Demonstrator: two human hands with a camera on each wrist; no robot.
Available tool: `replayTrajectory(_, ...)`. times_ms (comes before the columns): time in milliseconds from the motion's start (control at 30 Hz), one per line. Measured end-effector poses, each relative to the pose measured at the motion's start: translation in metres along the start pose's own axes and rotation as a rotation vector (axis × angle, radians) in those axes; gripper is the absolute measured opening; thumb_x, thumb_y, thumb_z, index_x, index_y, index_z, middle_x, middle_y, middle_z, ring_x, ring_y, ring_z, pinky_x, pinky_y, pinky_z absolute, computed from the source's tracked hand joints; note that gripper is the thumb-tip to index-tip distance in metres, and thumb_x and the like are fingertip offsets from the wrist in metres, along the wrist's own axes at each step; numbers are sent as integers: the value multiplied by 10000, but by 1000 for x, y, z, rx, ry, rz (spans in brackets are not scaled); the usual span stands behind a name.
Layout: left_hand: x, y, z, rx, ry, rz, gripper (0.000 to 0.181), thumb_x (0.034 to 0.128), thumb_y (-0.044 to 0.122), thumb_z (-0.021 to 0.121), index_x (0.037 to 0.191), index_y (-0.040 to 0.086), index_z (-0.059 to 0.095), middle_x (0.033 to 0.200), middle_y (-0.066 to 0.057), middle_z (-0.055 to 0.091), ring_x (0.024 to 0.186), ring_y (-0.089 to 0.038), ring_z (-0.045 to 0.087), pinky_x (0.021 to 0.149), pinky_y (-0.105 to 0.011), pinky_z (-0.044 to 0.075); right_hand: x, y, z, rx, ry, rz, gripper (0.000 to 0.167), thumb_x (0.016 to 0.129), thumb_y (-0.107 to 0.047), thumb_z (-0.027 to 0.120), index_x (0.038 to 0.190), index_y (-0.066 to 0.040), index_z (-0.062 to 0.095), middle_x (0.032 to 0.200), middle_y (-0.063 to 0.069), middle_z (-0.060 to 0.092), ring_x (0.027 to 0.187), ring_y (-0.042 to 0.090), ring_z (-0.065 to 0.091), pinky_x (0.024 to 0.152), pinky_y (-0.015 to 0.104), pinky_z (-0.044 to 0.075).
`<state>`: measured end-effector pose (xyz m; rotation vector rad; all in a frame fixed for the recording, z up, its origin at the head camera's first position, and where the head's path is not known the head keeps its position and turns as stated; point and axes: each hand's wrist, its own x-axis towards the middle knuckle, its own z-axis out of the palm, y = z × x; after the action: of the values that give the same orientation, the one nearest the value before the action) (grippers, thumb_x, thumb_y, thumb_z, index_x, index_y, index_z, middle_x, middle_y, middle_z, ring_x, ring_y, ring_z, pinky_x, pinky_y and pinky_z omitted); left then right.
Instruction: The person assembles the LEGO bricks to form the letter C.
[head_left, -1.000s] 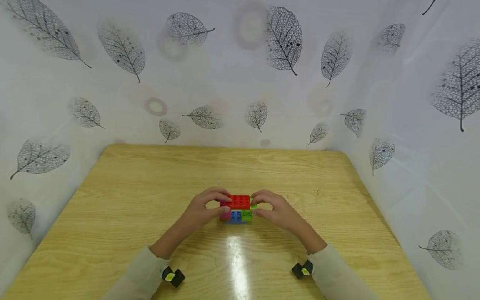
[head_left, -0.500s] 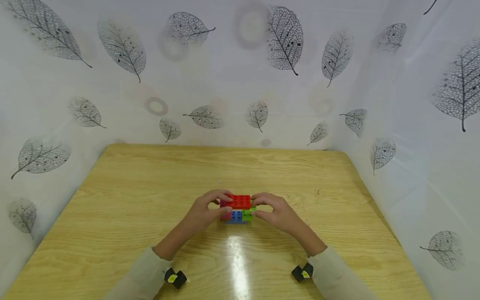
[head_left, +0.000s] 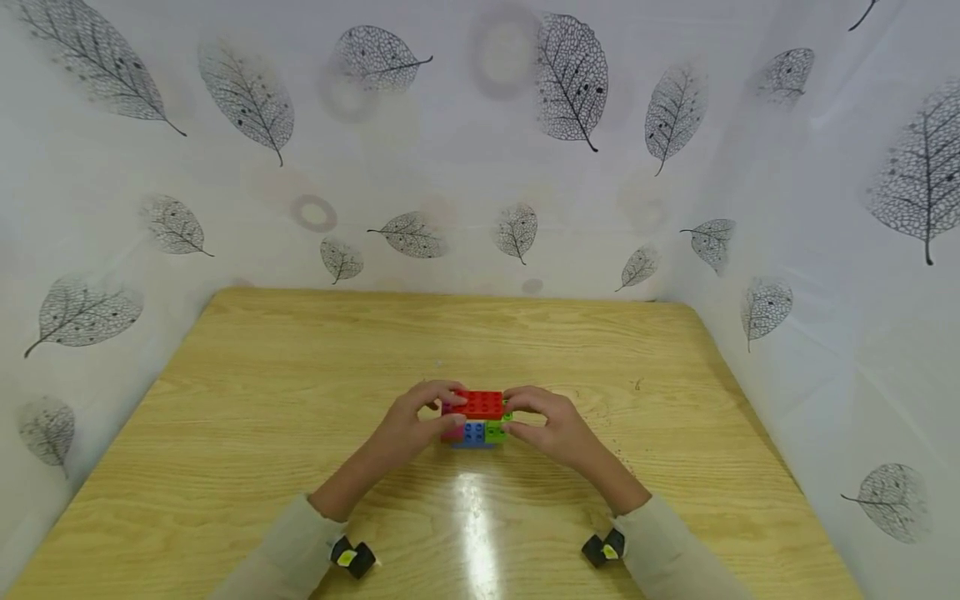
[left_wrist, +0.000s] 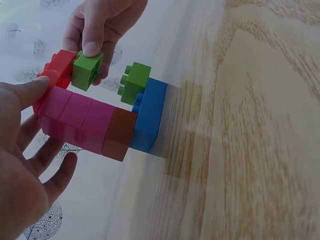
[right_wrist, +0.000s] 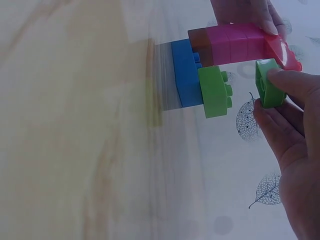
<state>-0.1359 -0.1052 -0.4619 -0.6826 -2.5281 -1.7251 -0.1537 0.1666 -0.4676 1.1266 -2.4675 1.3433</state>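
Observation:
A structure of toy building bricks stands mid-table in the head view. Its base is a blue brick (left_wrist: 150,117), with a brown brick (left_wrist: 119,134) on one end and several pink bricks (left_wrist: 82,117) stacked above that. A red brick (head_left: 482,405) lies across the top of the pink column. My left hand (head_left: 411,421) holds the column's top, its thumb against the red brick. Thumb and fingers of my right hand (head_left: 555,421) pinch a green brick (right_wrist: 270,90) at the red brick's free end. A gap separates it from a lower green brick (right_wrist: 214,91) on the blue one.
The wooden table (head_left: 315,350) meets a pale leaf-patterned sheet (head_left: 450,167) at the back and sides. Black wrist devices hang by both cuffs, one at the left (head_left: 352,557) and one at the right (head_left: 602,547). A bright glare streak runs along the table near the front.
Both hands have dipped very slightly since the earliest frame while keeping their hold. The bricks stand in nearly the same arrangement.

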Motion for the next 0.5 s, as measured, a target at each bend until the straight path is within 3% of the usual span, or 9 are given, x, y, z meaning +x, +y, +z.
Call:
replayTrajectory(367, -2, 10, -1, 89, 6, 52, 177, 928, 155, 731, 1104, 174, 719, 1320, -44, 638, 1187, -250, 578, 958, -525, 524, 1, 1, 1, 18, 21, -47, 166, 869, -49, 780, 1019, -96, 725, 1209, 142, 697, 1070, 293, 704, 832, 422, 598)
replayTrajectory(500, -2, 13, 0, 121, 5, 66, 170, 930, 130, 725, 1096, 167, 715, 1311, -39, 639, 1174, -236, 578, 956, -515, 527, 2, 2, 1, 27, 33, -99, 194, 852, -10, 783, 1025, -74, 725, 1190, 169, 698, 1068, 321, 699, 829, 415, 600)
